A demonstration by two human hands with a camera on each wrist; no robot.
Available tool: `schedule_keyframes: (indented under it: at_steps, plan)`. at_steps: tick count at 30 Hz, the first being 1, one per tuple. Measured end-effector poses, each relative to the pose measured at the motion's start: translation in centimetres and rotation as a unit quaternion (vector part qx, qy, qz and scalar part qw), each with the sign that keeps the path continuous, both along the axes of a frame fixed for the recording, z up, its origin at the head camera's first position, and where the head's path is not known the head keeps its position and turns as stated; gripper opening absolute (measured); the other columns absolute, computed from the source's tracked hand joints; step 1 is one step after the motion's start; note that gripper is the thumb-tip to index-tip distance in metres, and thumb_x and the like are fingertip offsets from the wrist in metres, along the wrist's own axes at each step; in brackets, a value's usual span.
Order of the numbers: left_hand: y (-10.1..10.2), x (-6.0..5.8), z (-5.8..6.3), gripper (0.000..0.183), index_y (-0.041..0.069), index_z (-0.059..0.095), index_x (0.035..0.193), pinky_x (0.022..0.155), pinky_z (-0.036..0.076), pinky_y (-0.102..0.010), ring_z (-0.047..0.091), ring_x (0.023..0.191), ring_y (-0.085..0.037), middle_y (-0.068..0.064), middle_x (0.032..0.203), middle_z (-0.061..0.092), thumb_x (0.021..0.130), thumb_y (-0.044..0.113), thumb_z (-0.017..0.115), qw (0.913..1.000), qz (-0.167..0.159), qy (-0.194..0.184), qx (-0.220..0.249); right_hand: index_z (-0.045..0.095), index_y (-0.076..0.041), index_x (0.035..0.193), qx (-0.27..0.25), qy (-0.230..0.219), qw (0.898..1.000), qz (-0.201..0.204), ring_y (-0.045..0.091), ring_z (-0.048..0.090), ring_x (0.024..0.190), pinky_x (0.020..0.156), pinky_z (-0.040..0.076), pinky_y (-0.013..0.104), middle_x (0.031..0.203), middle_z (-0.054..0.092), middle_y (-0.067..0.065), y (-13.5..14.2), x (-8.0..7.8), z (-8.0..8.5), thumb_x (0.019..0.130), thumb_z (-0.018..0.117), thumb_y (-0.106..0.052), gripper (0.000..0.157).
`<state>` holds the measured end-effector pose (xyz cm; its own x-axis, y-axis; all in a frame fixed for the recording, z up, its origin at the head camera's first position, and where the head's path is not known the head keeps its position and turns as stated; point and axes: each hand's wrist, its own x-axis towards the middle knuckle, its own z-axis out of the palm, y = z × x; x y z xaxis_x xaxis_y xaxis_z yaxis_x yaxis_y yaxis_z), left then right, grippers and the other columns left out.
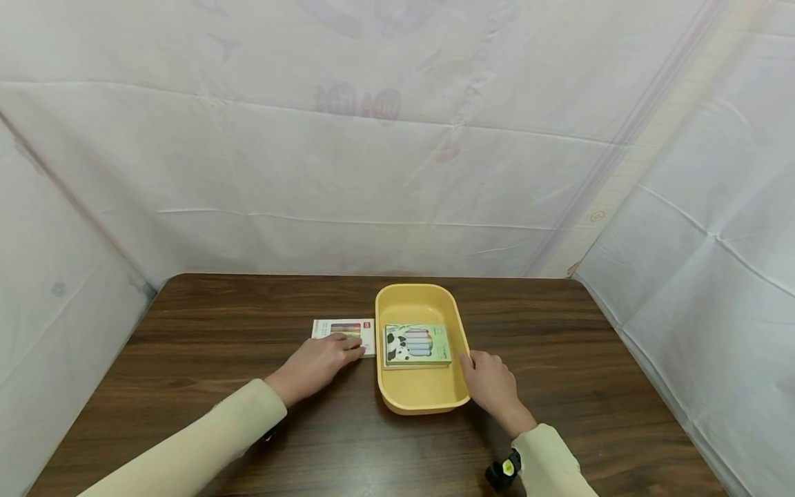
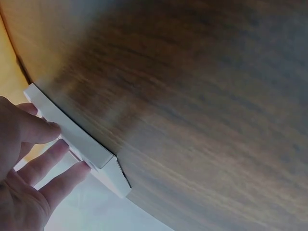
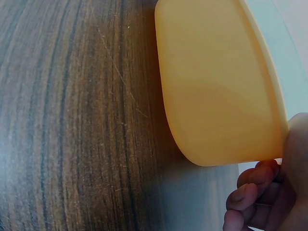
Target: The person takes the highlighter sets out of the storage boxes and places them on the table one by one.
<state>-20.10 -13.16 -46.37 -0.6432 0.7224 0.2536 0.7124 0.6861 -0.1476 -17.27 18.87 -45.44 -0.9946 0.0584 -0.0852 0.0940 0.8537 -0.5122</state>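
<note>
White box (image 1: 345, 328) under left hand (image 1: 318, 368); yellow tray (image 1: 422, 392) gripped by right hand (image 1: 492, 384).
On my head feed, the white box lies flat on the bench (image 1: 248, 345), at the tray's left wall (I cannot tell whether they touch). I read the left hand as relaxed, its fingers nearly straight and resting on the white box. The right hand is curled round the tray's right rim. A green box (image 1: 417, 344) lies inside the tray.
</note>
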Motion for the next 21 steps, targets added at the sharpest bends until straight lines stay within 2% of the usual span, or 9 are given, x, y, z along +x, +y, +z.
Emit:
schedule_keyframes:
  at_steps: [11,21]
  plan:
    - [0.0,-0.5,0.1,0.037,0.017,0.07,0.118,0.074,0.058,-0.04,0.064,0.113,-0.025,-0.005,0.123,0.068,0.087,-0.001,0.065,0.9999,-0.002,-0.005,0.013,0.051,-0.013,0.065,0.004,-0.001,1.0,-0.007,0.014,0.046,0.047,0.044,0.032,0.026,0.056,0.05,0.001,0.0,0.0,-0.1,0.102,0.043,-0.031,0.041]
    - [-0.1,-1.1,0.0,0.038,0.016,0.071,0.117,0.078,0.058,-0.04,0.064,0.113,-0.026,-0.005,0.123,0.068,0.085,-0.004,0.066,1.0,-0.001,-0.008,0.005,0.051,-0.013,0.066,-0.002,-0.002,1.0,-0.008,0.014,0.046,0.047,0.045,0.033,0.026,0.056,0.051,0.001,-0.1,0.0,0.0,0.102,0.043,-0.032,0.042]
